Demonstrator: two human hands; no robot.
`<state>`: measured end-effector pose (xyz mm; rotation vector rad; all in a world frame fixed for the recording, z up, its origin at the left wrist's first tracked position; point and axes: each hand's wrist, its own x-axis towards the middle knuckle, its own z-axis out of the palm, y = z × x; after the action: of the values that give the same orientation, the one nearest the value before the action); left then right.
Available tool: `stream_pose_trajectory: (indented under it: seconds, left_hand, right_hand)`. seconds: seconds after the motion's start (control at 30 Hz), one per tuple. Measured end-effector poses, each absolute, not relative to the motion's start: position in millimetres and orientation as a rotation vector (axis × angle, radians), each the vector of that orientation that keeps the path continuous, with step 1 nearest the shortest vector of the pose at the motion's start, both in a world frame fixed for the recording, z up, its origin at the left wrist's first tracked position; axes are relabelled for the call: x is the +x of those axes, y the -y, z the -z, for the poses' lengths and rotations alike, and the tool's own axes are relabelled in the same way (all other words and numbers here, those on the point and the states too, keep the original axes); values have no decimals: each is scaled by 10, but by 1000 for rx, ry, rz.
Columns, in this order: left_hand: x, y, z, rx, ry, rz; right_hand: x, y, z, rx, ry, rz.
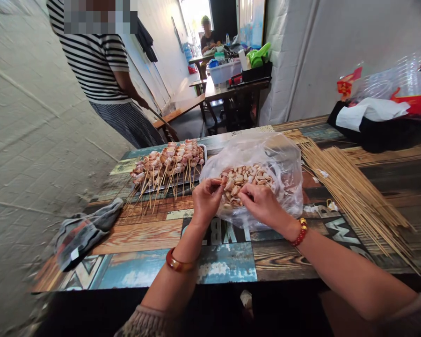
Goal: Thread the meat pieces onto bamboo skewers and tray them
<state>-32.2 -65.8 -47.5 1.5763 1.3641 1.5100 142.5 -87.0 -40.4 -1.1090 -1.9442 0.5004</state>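
A crumpled clear plastic bag (287,161) lies spread on the table, holding a heap of small pinkish-tan pieces (250,175) that look like raw meat. Over the heap's left side, my left hand (207,199) is closed, with one such piece (224,180) at its fingertips. My right hand (257,201) is pinched closed at the heap's near edge; what its fingers hold is hidden. Left of the bag, a metal tray (205,154) carries stacked skewers of similar pieces (171,159), their sticks pointing toward me.
Bare bamboo skewers (358,192) lie in a spread bundle at right. A grey cloth (87,229) rests at the table's left edge. A black bag (368,131) with white paper and plastic packaging sits at far right. A person in stripes (94,65) stands beyond the table; another sits farther back.
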Motion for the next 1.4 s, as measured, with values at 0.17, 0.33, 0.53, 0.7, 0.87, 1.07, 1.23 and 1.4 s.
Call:
stream_pose_trajectory:
  seconds: [0.17, 0.33, 0.53, 0.7, 0.87, 1.07, 1.23, 1.4]
  left_hand:
    - [-293, 679, 374, 1308, -1227, -1561]
    - [-272, 758, 282, 992, -998, -1390]
    - [-134, 831, 336, 908, -844, -1117]
    - [-118, 823, 335, 777, -804, -1181]
    - [-88, 840, 300, 738, -828, -1197]
    - [-54, 870, 268, 691, -763, -1167]
    - [-11, 905, 266, 700, -690, -1160]
    - [56, 958, 286, 729, -685, -1185]
  right_hand:
    - [1398, 871, 400, -1114, 1866, -562]
    - [1404, 858, 436, -1147, 1782, -587]
    - [1358, 890, 440, -1101, 1759, -666]
    - [1330, 927, 424, -1131, 1741, -909]
    - [1316, 937, 410, -1153, 1731, -993]
    - [1322, 925, 415, -1158, 1813, -811]
    - [1302, 934, 440, -1110, 1870, -672]
    - [1275, 967, 484, -1119, 1847, -577]
